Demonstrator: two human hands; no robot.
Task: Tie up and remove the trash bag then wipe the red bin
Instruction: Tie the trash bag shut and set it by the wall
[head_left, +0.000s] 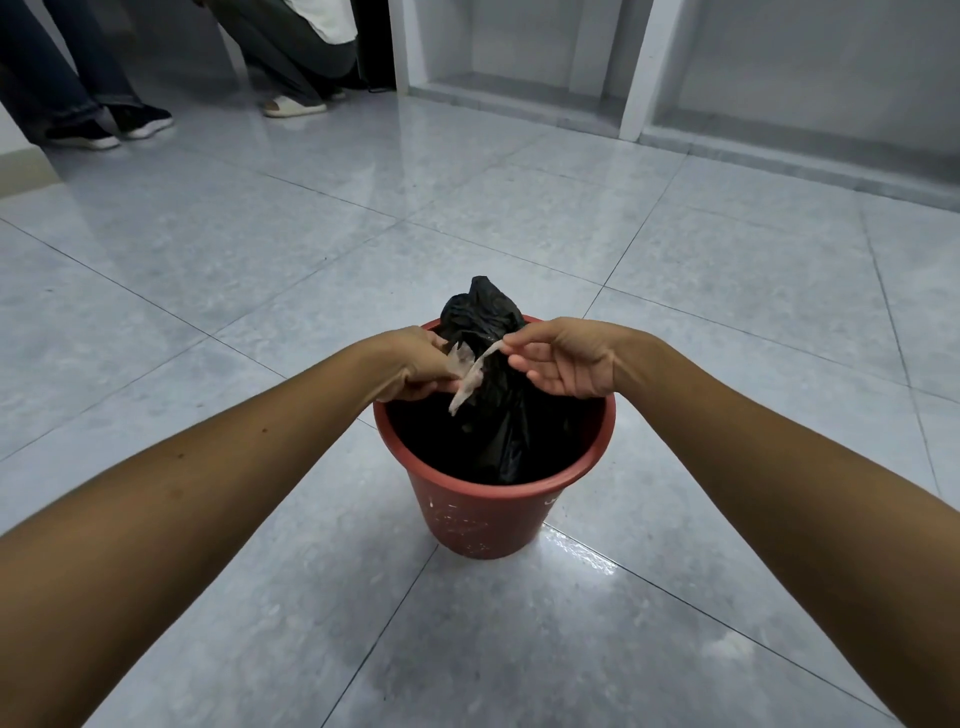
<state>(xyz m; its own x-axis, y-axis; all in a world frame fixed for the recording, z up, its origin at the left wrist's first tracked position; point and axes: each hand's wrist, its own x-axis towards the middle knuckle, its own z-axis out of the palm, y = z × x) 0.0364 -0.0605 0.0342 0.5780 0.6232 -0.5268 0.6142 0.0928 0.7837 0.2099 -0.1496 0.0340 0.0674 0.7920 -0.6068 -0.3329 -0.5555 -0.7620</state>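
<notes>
- While the red bin (488, 514) stands upright on the grey tiled floor (260, 260), both bare forearms reach in from the lower corners and meet over its opening.
- Left hand (415, 366): back of hand up, fingers curled closed, pinching one end of a thin pale strip (470, 376) above the bin's left rim.
- Right hand (563, 358): wrist bent inward; thumb and forefinger pinch the other end of the strip, remaining fingers loosely curled beneath.
- The strip runs between the two hands, with a loose tail hanging down in front of the bag.
- Black trash bag (483, 317): sits inside the bin, gathered at the neck, its bunched top standing above the far rim just behind the hands. Whether the strip is already wrapped around the neck cannot be told.
- Bin outer wall shows pale specks and smears.
- Background: legs and shoes of two other persons (130, 109) at upper left, well apart from the bin; white wall recesses (519, 52) at upper right.
</notes>
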